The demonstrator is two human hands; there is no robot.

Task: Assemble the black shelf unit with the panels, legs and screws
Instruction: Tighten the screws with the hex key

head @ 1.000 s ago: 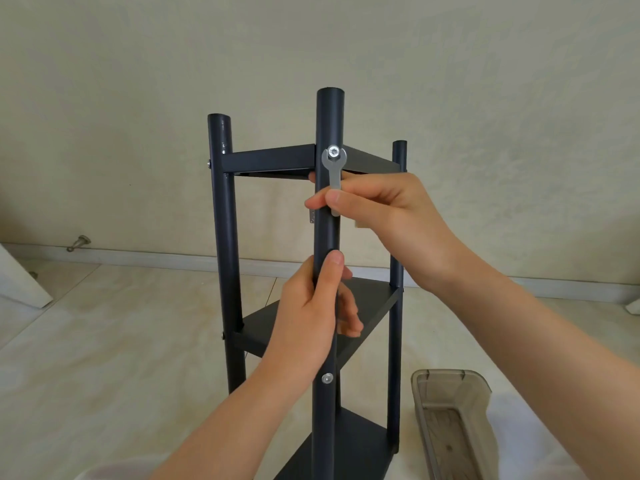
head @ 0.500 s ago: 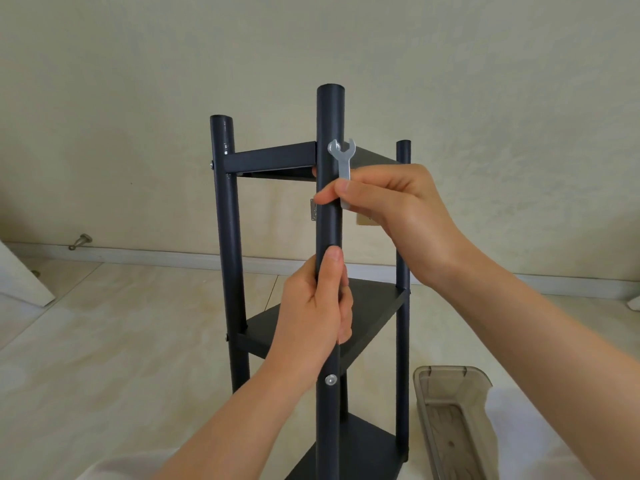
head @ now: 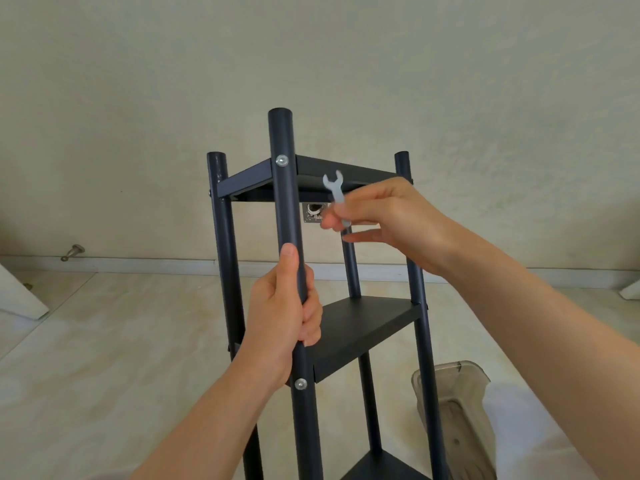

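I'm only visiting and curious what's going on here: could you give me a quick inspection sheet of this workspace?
Surface: pale tiled floor.
Job's things: black shelf unit upright, three panels showing; silver top screw and lower screw in the front leg; small flat wrench.
Clutter: translucent plastic tray on the floor, right of the shelf unit.
Grips: left hand grips the front leg between the two screws; right hand pinches the wrench, held clear of the top screw.
Cables: nothing seen.
Surroundings: cream wall, metal door stop at the skirting, metal-framed hole in the wall.
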